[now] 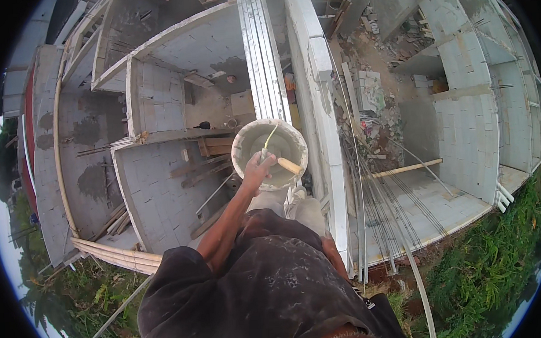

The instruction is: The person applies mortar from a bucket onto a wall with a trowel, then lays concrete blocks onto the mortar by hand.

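A mud-caked round bucket [239, 147] stands below me at the end of a bundle of long pale boards [257, 59]. My left hand [259, 166] is at the bucket's opening, its fingers closed around a small grey object with a thin pale-yellow strip or cord extending upward; I cannot make out what it is. A wooden handle [290, 165], apparently of a tool, lies at the bucket's right, beside my hand. My right forearm [333, 257] shows low at my right side; that hand's fingers are hidden or too indistinct to read.
My shoes [295, 195] are on a narrow high footing beside a white block wall top [321, 62]. Roofless block rooms drop away on both sides, holding rubble [371, 96], timber [215, 146] and steel rods [395, 205]. Bamboo poles [116, 253] and greenery [501, 249] lie at the near edges.
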The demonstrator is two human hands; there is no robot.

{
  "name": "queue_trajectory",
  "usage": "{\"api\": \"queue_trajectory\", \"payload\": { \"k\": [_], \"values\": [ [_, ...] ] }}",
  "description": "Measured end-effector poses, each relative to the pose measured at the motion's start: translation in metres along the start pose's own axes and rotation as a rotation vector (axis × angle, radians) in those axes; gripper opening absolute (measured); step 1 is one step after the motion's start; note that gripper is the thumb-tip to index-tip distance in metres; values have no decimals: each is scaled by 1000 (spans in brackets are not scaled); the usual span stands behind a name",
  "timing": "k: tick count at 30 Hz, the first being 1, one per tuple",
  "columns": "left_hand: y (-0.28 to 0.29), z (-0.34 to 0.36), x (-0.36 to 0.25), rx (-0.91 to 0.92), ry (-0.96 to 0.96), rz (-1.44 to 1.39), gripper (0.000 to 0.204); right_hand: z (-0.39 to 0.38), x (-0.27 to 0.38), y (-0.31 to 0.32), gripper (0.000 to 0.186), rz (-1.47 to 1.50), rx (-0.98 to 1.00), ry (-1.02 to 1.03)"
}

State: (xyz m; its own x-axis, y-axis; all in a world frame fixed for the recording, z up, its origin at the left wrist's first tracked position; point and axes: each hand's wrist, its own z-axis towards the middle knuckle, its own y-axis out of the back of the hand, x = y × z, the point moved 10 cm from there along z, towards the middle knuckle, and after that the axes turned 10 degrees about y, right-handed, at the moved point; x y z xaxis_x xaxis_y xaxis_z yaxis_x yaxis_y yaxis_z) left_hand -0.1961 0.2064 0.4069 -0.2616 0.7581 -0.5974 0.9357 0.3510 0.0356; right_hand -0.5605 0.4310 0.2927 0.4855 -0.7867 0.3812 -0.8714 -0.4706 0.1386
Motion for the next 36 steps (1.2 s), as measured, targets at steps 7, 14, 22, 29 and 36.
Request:
{"api": "queue_trajectory", "payload": {
  "k": [7,14,22,29,36],
  "values": [
    [4,2,17,-15,-58,-88,21,-16,-21,17,63,-15,-1,94],
    [12,35,68,-109,38,-130,21,-25,-62,18,58,-114,-151,151],
    [7,118,110,-105,110,26,19,3,-5,30,53,-190,-403,343],
    [16,188,139,-31,26,81,29,103,137,-6,55,-105,-225,535],
    [24,268,174,26,-42,121,37,232,191,-59,52,-648,-161,753]
  ]
}}
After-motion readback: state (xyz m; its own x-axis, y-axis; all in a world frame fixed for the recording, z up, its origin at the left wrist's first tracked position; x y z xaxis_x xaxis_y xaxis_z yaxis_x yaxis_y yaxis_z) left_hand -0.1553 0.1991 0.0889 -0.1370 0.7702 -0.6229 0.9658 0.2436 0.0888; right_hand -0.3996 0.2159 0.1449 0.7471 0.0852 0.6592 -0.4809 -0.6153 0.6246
